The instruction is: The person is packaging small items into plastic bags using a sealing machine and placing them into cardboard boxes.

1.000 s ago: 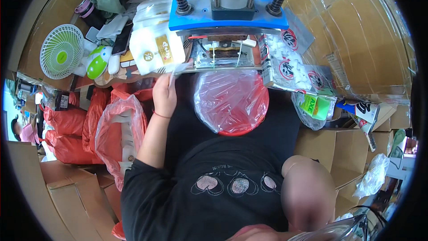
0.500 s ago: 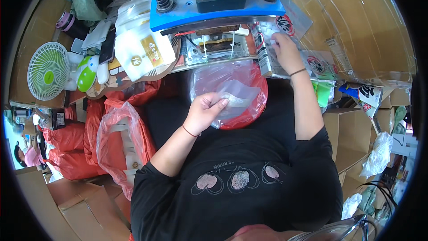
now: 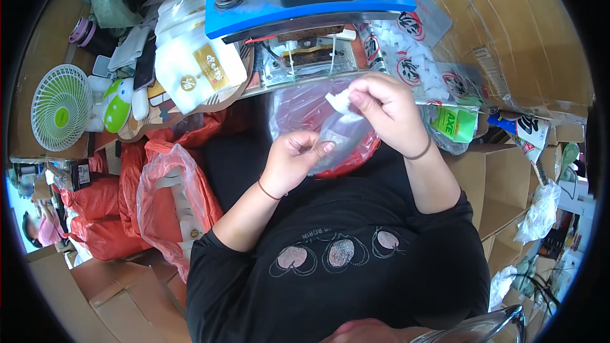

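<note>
Over my lap, my left hand (image 3: pixel 293 160) pinches a small translucent plastic pouch (image 3: pixel 343 134) between thumb and fingers. Raised at the pouch's upper end, my right hand (image 3: pixel 393 114) has its fingers closed on a small white piece (image 3: pixel 340 101). This piece is at the pouch's mouth; whether it is inside cannot be made out. Below both hands lies a clear plastic bag (image 3: pixel 289 105) with a red bag (image 3: pixel 346 164) under it. Beyond my right hand, many similar small white pieces (image 3: pixel 397 44) lie in a heap among printed plastic packaging.
Ahead stands a press with a blue plate (image 3: pixel 305 1) and coil springs. To the left are stacked white printed pouches (image 3: pixel 197 73), a white-green fan (image 3: pixel 61 108) and an open red bag (image 3: pixel 162 184). Cardboard (image 3: pixel 502 32) rises on the right; a green packet (image 3: pixel 454 124) sits below it.
My right hand has come back from the heap of white pieces to the pouch, bringing a white piece. The pouch has tilted more upright in my left hand.
</note>
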`<control>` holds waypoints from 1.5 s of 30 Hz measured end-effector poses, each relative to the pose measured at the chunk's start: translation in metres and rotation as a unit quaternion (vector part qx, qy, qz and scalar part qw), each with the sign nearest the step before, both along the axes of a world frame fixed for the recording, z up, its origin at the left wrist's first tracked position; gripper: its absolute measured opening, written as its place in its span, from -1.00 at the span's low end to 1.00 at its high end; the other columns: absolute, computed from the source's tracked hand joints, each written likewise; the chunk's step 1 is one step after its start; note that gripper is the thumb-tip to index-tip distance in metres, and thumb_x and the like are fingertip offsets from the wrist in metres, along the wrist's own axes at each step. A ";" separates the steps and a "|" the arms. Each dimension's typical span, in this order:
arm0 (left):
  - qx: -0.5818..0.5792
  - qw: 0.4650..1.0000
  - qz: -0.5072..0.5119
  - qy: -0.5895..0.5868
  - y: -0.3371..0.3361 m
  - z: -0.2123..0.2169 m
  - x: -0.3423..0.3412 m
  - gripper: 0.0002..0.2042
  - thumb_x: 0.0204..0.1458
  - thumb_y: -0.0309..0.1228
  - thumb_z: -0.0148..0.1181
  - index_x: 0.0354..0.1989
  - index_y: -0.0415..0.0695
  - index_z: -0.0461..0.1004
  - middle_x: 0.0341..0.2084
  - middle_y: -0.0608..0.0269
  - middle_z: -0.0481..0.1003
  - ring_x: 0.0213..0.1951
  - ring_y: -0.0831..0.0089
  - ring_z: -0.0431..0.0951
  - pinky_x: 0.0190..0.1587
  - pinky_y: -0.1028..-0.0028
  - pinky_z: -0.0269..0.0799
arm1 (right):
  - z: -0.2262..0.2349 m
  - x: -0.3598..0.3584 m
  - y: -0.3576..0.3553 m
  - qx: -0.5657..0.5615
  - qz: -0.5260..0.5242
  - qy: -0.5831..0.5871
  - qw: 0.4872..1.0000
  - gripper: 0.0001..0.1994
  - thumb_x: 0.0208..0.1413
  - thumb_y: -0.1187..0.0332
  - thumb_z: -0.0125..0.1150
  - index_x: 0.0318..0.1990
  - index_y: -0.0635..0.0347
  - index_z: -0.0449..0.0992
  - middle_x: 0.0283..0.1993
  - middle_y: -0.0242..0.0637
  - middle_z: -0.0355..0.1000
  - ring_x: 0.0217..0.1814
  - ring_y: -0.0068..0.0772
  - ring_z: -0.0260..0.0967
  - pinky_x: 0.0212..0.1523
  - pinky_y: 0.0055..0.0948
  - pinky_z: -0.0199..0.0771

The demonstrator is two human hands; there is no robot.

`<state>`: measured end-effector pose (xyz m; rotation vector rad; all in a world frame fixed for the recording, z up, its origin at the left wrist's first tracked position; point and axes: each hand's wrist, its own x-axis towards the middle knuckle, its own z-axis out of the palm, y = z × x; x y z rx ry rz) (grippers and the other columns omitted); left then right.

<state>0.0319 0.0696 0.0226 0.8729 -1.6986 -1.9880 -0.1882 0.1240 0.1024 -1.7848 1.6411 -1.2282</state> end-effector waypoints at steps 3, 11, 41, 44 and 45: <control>0.154 0.988 -0.024 0.024 0.003 0.009 0.001 -0.81 0.21 -0.36 0.28 -0.21 -0.27 0.62 -0.44 0.39 0.59 -0.35 0.67 0.53 -0.25 0.59 0.46 | -0.001 -0.014 -0.004 -0.062 0.046 0.068 0.995 -0.87 0.27 0.46 0.14 -0.33 0.31 0.47 -0.33 -0.28 0.46 -0.33 -0.43 0.41 -0.24 -0.45 0.41; 0.254 0.959 -0.085 0.098 0.008 0.007 -0.005 -0.80 0.21 -0.44 0.24 -0.05 -0.26 0.58 -0.23 0.19 0.65 -0.21 0.49 0.64 -0.10 0.49 0.55 | 0.012 -0.041 0.007 0.179 -0.081 0.062 0.978 -0.61 0.21 0.36 0.20 0.18 0.15 0.37 0.02 -0.07 0.50 -0.06 -0.05 0.52 -0.02 -0.27 0.51; -0.495 0.824 0.188 -0.201 -0.099 -0.027 0.075 -0.80 0.29 -0.45 0.03 -0.02 -0.18 0.54 -0.07 0.05 0.56 0.00 0.22 0.56 0.07 0.31 0.42 | -0.040 -0.089 0.033 -0.006 -0.205 0.040 0.978 -0.82 0.28 0.43 0.17 -0.02 0.27 0.45 -0.08 -0.24 0.53 -0.13 -0.42 0.49 -0.01 -0.45 0.45; -0.232 0.947 0.221 -0.031 -0.079 -0.015 0.060 -0.86 0.28 -0.48 0.13 -0.21 -0.28 0.58 -0.39 0.33 0.59 -0.33 0.62 0.53 -0.21 0.57 0.46 | -0.023 -0.038 0.021 0.023 -0.108 0.035 0.993 -0.84 0.20 0.47 0.28 -0.08 0.26 0.54 -0.07 -0.27 0.56 -0.11 -0.49 0.50 -0.06 -0.47 0.48; -0.189 0.964 0.188 -0.009 -0.073 -0.010 0.052 -0.89 0.24 -0.49 0.20 -0.23 -0.28 0.58 -0.42 0.40 0.57 -0.35 0.70 0.50 -0.25 0.60 0.45 | -0.017 -0.023 0.011 0.016 -0.032 0.045 0.998 -0.87 0.21 0.46 0.28 -0.13 0.28 0.57 -0.09 -0.24 0.58 -0.11 -0.47 0.51 -0.06 -0.45 0.49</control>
